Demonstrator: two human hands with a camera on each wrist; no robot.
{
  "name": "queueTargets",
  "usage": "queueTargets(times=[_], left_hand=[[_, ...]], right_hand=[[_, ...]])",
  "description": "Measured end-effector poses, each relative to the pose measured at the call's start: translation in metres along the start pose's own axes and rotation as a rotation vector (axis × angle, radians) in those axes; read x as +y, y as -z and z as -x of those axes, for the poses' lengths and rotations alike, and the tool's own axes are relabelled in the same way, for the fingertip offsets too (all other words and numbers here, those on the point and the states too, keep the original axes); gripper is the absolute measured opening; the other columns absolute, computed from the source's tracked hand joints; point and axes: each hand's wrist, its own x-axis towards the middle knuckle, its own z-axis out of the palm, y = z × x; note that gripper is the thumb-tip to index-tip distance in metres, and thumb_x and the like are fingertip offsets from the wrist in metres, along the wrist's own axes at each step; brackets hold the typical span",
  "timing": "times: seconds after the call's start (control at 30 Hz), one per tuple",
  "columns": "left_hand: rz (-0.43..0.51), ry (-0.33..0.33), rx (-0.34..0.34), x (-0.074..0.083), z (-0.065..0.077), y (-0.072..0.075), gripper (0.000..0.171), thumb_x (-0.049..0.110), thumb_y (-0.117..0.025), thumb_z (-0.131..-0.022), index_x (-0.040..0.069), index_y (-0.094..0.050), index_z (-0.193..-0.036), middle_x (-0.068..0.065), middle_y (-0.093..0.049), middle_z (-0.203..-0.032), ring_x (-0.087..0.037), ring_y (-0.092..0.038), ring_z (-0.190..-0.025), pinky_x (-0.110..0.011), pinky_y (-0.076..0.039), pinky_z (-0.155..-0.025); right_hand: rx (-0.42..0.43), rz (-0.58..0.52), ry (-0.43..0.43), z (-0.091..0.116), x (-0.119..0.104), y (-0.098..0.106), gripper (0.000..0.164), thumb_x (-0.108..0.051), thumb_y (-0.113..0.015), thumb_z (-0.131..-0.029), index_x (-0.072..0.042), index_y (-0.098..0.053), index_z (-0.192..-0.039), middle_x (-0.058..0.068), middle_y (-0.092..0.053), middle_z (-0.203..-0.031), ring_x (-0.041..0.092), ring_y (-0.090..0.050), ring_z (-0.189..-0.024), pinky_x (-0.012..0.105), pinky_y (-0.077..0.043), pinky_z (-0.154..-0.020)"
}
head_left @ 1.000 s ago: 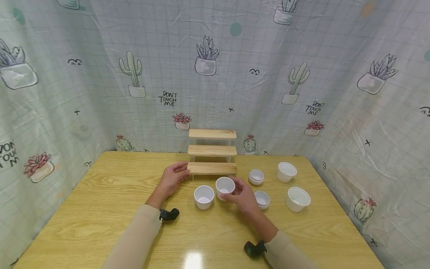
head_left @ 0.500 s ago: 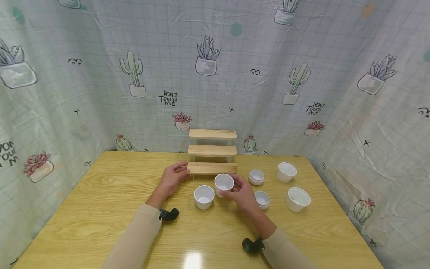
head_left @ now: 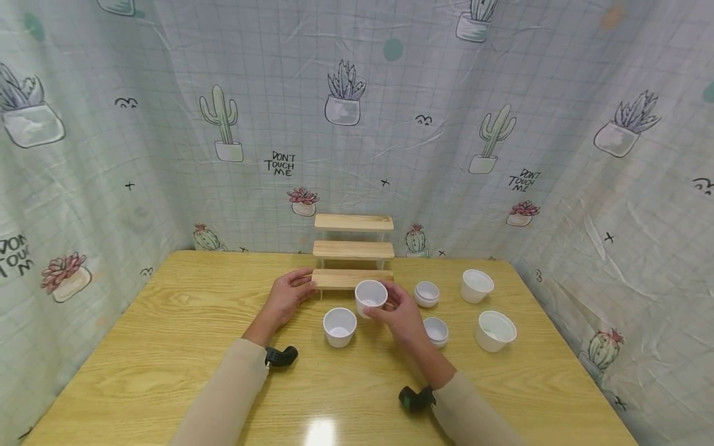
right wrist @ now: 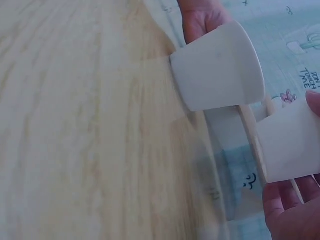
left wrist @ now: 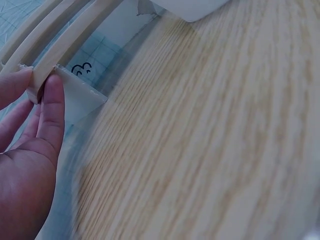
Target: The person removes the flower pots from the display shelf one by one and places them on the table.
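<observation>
A three-step wooden display stand [head_left: 346, 249] stands at the back of the table. My left hand [head_left: 286, 298] pinches the left end of its lowest board [left wrist: 51, 52] between thumb and fingers. In my right hand [head_left: 406, 314] is a white cup [head_left: 371, 293], held upright by its side, mouth up. It overlaps the right part of the lowest board's front edge in the head view; in the right wrist view, the held cup [right wrist: 292, 142] is close to the board. A second white cup [head_left: 339, 328] stands on the table, left of and nearer than the held one.
To the right are two small white bowl-like pieces, a farther one [head_left: 426, 293] and a nearer one [head_left: 436, 332], partly behind my right forearm. Beyond them stand two white tubs, one farther [head_left: 476, 285] and one nearer [head_left: 494, 331]. A patterned curtain [head_left: 385, 148] hangs behind the table [head_left: 184, 347].
My right hand has raised the white cup and carried it slightly left and away, toward the lowest board. The left hand keeps its grip on the stand.
</observation>
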Motion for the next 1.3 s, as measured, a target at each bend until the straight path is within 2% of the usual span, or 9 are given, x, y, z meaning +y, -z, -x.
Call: queueTargets(times=[0.3, 0.53, 0.77, 1.0, 1.3], left_hand=[[0.021, -0.020, -0.008, -0.004, -0.002, 0.001, 0.052, -0.002, -0.065, -0.098, -0.007, -0.047, -0.147, -0.006, -0.069, -0.115, -0.007, -0.069, -0.094, -0.035, -0.061, -0.099], [0.002, -0.027, 0.004, -0.003, -0.001, 0.000, 0.051, -0.004, -0.062, -0.099, -0.008, -0.047, -0.147, -0.013, -0.066, -0.124, -0.005, -0.069, -0.094, -0.030, -0.062, -0.095], [0.015, -0.018, 0.001, -0.003, -0.001, -0.001, 0.053, -0.004, -0.063, -0.099, -0.007, -0.046, -0.148, -0.006, -0.068, -0.117, -0.006, -0.069, -0.095, -0.032, -0.061, -0.098], [-0.003, -0.026, -0.005, -0.003, -0.001, 0.000, 0.051, -0.003, -0.063, -0.099, -0.008, -0.047, -0.148, -0.011, -0.068, -0.120, -0.007, -0.070, -0.094, -0.033, -0.061, -0.098], [0.016, -0.037, -0.001, -0.005, -0.002, -0.001, 0.051, -0.006, -0.062, -0.098, -0.009, -0.046, -0.147, -0.006, -0.069, -0.113, -0.008, -0.069, -0.094, -0.030, -0.062, -0.095]], right_hand=[[-0.040, -0.086, 0.044, -0.008, -0.007, 0.001, 0.066, -0.004, -0.089, -0.078, -0.011, -0.062, -0.137, 0.012, -0.066, -0.135, 0.025, -0.064, -0.120, 0.020, -0.059, -0.093], [-0.018, -0.031, 0.045, -0.013, -0.016, 0.002, 0.068, -0.011, -0.091, -0.078, -0.012, -0.061, -0.139, 0.010, -0.065, -0.138, 0.027, -0.063, -0.125, 0.027, -0.059, -0.100], [0.000, -0.019, 0.076, -0.022, -0.020, 0.002, 0.069, -0.011, -0.091, -0.077, -0.011, -0.062, -0.140, 0.013, -0.066, -0.137, 0.028, -0.064, -0.125, 0.028, -0.059, -0.100], [-0.006, -0.045, 0.070, -0.030, -0.027, 0.000, 0.066, -0.009, -0.091, -0.077, -0.008, -0.062, -0.136, 0.014, -0.066, -0.136, 0.029, -0.063, -0.126, 0.033, -0.059, -0.103], [0.002, -0.036, 0.078, -0.038, -0.032, -0.004, 0.063, -0.015, -0.092, -0.077, -0.013, -0.064, -0.133, 0.008, -0.068, -0.133, 0.024, -0.064, -0.125, 0.036, -0.057, -0.106]])
